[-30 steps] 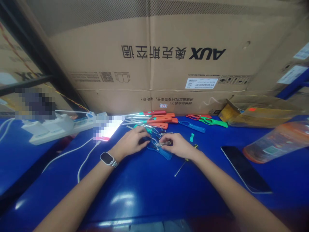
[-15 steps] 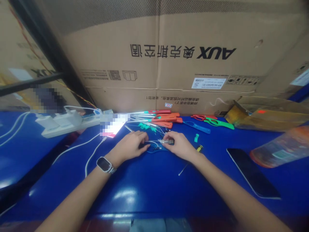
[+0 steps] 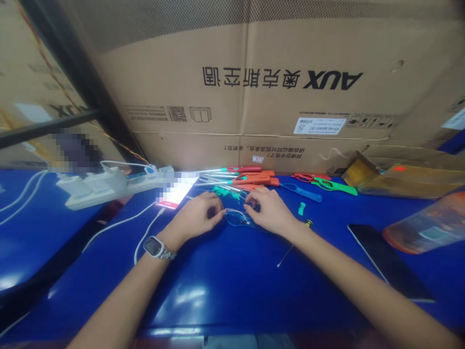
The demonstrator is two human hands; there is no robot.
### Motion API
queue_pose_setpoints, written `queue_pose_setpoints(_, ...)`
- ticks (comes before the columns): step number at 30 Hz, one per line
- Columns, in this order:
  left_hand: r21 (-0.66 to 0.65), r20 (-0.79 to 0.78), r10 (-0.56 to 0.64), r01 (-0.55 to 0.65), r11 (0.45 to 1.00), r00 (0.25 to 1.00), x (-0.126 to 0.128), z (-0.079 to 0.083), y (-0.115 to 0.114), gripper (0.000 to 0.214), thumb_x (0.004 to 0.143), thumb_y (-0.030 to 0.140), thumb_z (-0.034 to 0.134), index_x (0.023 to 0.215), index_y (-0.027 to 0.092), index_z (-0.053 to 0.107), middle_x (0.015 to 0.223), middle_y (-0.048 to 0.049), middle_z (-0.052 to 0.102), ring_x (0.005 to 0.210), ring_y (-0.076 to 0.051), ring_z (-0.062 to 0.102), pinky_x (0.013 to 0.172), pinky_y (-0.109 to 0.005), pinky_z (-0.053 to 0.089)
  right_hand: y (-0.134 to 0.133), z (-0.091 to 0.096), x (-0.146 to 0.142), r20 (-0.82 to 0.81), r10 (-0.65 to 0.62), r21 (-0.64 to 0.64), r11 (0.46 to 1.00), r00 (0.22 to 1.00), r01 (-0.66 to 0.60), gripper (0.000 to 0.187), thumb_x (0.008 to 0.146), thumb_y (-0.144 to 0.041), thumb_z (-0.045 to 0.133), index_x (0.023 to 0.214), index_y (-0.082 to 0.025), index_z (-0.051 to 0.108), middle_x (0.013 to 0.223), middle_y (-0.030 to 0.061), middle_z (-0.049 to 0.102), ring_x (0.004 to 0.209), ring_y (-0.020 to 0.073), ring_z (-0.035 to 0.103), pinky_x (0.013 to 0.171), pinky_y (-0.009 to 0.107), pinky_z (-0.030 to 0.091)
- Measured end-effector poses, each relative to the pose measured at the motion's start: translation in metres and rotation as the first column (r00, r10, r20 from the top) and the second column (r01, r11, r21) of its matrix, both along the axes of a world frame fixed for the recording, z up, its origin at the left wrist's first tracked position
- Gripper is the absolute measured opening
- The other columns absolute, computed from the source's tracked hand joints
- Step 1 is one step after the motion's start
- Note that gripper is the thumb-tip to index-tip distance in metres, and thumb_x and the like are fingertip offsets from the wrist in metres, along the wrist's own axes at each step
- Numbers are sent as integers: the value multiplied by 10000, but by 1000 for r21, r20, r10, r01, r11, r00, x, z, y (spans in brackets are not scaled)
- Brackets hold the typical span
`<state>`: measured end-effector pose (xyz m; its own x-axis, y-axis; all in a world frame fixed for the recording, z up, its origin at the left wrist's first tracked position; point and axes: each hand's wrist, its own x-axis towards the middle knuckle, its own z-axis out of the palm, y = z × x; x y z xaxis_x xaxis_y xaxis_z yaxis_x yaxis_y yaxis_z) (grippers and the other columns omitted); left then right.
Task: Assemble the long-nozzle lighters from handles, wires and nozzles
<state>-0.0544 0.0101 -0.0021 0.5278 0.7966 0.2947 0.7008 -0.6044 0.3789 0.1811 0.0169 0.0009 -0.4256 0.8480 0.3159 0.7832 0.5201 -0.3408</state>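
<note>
Between my hands lies a blue plastic lighter shell, with a thin white wire looping over it. My left hand, with a watch at its wrist, closes thumb and forefinger at the shell's left end. At the right end, the fingers of my right hand are pinched together near the wire; what they hold is too small to make out. Just behind are several small teal plastic parts and a pile of long-nosed lighters with orange handles.
Blue lighter shell, red and green ones lie behind right. A teal piece and a yellow-handled screwdriver sit by my right arm. Farther right are a dark phone and plastic jar; left, a lit phone and power strip.
My right hand has shifted slightly back, and the slim metallic part seen in its fingers before no longer shows. The left hand stays by the blue shell. The view has moved slightly.
</note>
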Motion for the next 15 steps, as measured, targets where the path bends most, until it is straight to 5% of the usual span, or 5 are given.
queue_pose_setpoints(8,-64,109,127,-121,991,986,-9,4,3,266,922,357,538,764,176,652,761,-29,662,671,-160,573,624,-279,413,40,14,-46,406,-4,-10,1000,914,9,127,859,-178,612,876,-98,708,1026,247,706,1028,375,610,855,444,379)
queue_pose_setpoints(15,-57,175,145,-137,989,974,-15,1,8,228,923,329,550,809,170,667,799,-35,660,737,-173,586,667,-291,450,53,17,-42,395,92,-31,996,914,-87,91,775,-229,681,778,-139,691,901,158,720,972,307,610,883,395,327)
